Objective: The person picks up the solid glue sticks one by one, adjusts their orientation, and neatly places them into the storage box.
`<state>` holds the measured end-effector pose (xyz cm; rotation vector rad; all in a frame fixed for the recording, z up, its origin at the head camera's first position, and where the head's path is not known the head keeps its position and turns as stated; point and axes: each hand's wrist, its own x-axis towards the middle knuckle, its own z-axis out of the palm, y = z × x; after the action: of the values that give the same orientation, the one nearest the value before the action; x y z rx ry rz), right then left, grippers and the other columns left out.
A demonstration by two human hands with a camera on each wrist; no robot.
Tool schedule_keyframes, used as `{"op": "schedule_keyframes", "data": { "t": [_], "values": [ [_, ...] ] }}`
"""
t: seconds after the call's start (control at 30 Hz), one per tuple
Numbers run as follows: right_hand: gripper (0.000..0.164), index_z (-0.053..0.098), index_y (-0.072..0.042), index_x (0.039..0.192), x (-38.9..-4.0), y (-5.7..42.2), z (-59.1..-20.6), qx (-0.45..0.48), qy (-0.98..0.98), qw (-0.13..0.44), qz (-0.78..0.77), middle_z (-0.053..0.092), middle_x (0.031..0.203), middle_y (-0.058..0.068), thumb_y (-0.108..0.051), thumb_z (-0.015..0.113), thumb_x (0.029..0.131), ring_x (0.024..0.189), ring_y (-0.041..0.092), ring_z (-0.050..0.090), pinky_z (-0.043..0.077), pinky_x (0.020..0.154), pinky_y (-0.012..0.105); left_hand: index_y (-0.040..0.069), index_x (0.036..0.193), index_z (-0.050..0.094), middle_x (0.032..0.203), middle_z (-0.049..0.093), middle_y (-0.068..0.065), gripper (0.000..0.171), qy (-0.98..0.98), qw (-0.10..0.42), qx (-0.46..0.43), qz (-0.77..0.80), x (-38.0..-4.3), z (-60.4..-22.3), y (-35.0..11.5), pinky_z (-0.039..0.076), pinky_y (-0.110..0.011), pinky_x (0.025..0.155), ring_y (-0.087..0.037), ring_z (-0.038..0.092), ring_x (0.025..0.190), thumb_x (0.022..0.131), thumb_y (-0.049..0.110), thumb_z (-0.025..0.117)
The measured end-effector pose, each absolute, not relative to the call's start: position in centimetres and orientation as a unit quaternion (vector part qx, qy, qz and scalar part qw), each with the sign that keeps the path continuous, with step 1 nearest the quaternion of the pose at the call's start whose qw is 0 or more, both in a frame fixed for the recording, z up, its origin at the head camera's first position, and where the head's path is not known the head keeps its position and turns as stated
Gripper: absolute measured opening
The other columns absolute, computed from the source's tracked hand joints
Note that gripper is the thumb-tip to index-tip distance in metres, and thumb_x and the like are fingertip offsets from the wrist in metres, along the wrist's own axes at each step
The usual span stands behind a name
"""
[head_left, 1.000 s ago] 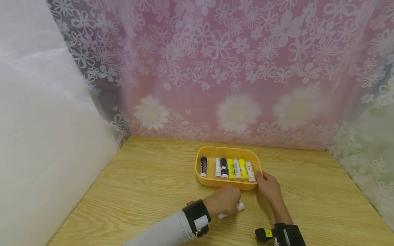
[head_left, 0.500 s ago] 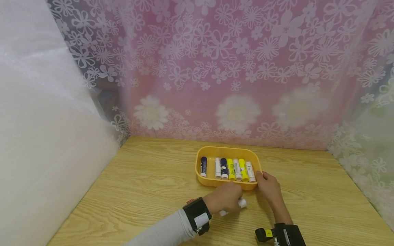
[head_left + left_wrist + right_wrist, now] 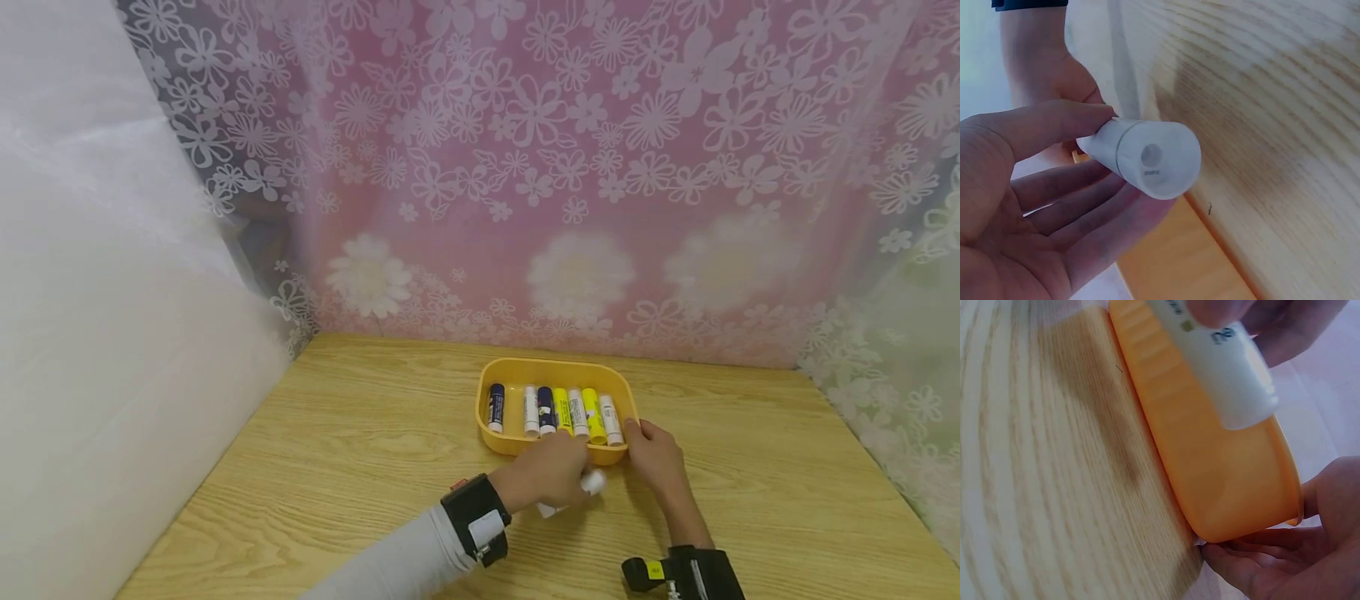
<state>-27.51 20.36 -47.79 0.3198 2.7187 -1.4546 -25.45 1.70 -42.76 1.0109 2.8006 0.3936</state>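
Note:
My left hand point(image 3: 557, 471) pinches a white glue stick point(image 3: 1160, 159) between thumb and fingers, just in front of the tray and off the table. Its round end faces the left wrist camera, while dark print shows on its side in the right wrist view. With my right hand point(image 3: 656, 454) I hold the near right corner of a yellow-orange plastic tray point(image 3: 1235, 481), thumb near the rim and fingers by the underside. Inside lie several glue sticks: a dark blue one point(image 3: 496, 408) alone at the left, and a row of white, blue and yellow ones point(image 3: 592, 415) toward the right.
The tray stands on a wood-grain table point(image 3: 360, 467), toward its back edge. A pink flowered curtain point(image 3: 480, 208) hangs behind, and a white sheet point(image 3: 112, 333) hangs along the left side. Each wrist wears a black camera strap point(image 3: 476, 517).
My left hand has risen slightly toward the tray's front wall, carrying the white glue stick with it. The right hand and the tray have stayed in place.

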Motion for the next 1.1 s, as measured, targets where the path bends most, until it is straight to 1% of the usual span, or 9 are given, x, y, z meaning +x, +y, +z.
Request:
{"op": "schedule_keyframes", "data": {
  "t": [0.13,0.27,0.43,0.53,0.63,0.73,0.9,0.97,1.1],
  "values": [
    [0.065,0.043,0.002,0.14,-27.5,20.3,-47.8,0.105,0.876,0.017,-0.47,0.044,0.139,0.027,-0.047,0.028,0.1,0.13,0.044,0.037,0.034,0.102,0.058,0.018,0.07,0.067,0.052,0.05,0.011,0.017,0.926,0.063,0.34,0.15,-25.7,-42.3,1.7,0.039,-0.014,0.04,-0.001,0.046,0.042,0.078,0.027,0.079],
    [0.064,0.043,0.002,0.139,-27.5,20.3,-47.7,0.105,0.877,0.016,-0.469,0.045,0.139,0.027,-0.047,0.028,0.1,0.129,0.044,0.038,0.035,0.102,0.058,0.017,0.068,0.066,0.052,0.049,0.011,0.02,0.926,0.05,0.34,0.155,-25.8,-41.7,1.6,0.038,-0.014,0.039,0.0,0.045,0.042,0.077,0.03,0.08],
    [0.062,0.047,0.003,0.136,-27.5,20.3,-47.6,0.1,0.882,0.009,-0.461,0.05,0.133,0.027,-0.045,0.029,0.101,0.121,0.04,0.046,0.04,0.095,0.055,0.016,0.072,0.067,0.054,0.048,0.011,0.019,0.929,0.049,0.329,0.164,-26.4,-40.9,1.4,0.036,-0.013,0.038,0.0,0.043,0.043,0.077,0.03,0.079],
    [0.062,0.05,0.003,0.134,-27.4,20.3,-47.6,0.099,0.883,0.003,-0.459,0.052,0.13,0.026,-0.045,0.03,0.101,0.116,0.037,0.049,0.043,0.091,0.053,0.016,0.077,0.07,0.057,0.051,0.011,0.015,0.93,0.045,0.317,0.181,-26.9,-40.5,1.2,0.039,-0.012,0.04,0.001,0.047,0.045,0.078,0.029,0.078],
    [0.062,0.05,0.002,0.134,-27.3,20.3,-47.6,0.099,0.884,0.0,-0.458,0.052,0.131,0.026,-0.045,0.029,0.101,0.117,0.039,0.049,0.042,0.092,0.053,0.015,0.079,0.07,0.059,0.055,0.01,0.015,0.93,0.047,0.299,0.209,-27.5,-40.2,0.8,0.042,-0.013,0.04,0.0,0.051,0.045,0.079,0.028,0.077],
    [0.062,0.048,0.003,0.136,-27.3,20.3,-47.5,0.1,0.883,0.004,-0.458,0.049,0.134,0.027,-0.045,0.029,0.101,0.122,0.041,0.045,0.04,0.096,0.056,0.013,0.08,0.069,0.061,0.058,0.008,0.017,0.927,0.053,0.276,0.247,-28.0,-40.0,0.4,0.044,-0.015,0.04,-0.002,0.053,0.046,0.079,0.028,0.077],
    [0.063,0.044,0.004,0.138,-27.3,20.2,-47.4,0.105,0.881,0.017,-0.462,0.045,0.137,0.028,-0.045,0.029,0.101,0.126,0.044,0.041,0.037,0.099,0.057,0.009,0.086,0.071,0.067,0.059,0.007,0.022,0.922,0.028,0.248,0.297,-29.1,-39.9,-0.5,0.045,-0.016,0.041,-0.004,0.053,0.049,0.077,0.027,0.079],
    [0.064,0.043,0.003,0.139,-27.3,20.2,-47.5,0.106,0.879,0.02,-0.464,0.045,0.138,0.028,-0.045,0.028,0.101,0.127,0.044,0.04,0.036,0.101,0.057,0.008,0.084,0.072,0.066,0.06,0.006,0.02,0.922,0.017,0.234,0.308,-29.5,-39.9,-1.0,0.044,-0.016,0.041,-0.005,0.053,0.049,0.078,0.026,0.078],
    [0.064,0.042,0.003,0.14,-27.4,20.2,-47.6,0.103,0.878,0.021,-0.467,0.044,0.138,0.028,-0.046,0.028,0.101,0.128,0.044,0.039,0.036,0.101,0.057,0.007,0.078,0.069,0.063,0.06,0.003,0.015,0.922,0.014,0.197,0.332,-30.3,-40.1,-2.0,0.046,-0.018,0.041,-0.007,0.055,0.048,0.079,0.021,0.075]
  ]
}}
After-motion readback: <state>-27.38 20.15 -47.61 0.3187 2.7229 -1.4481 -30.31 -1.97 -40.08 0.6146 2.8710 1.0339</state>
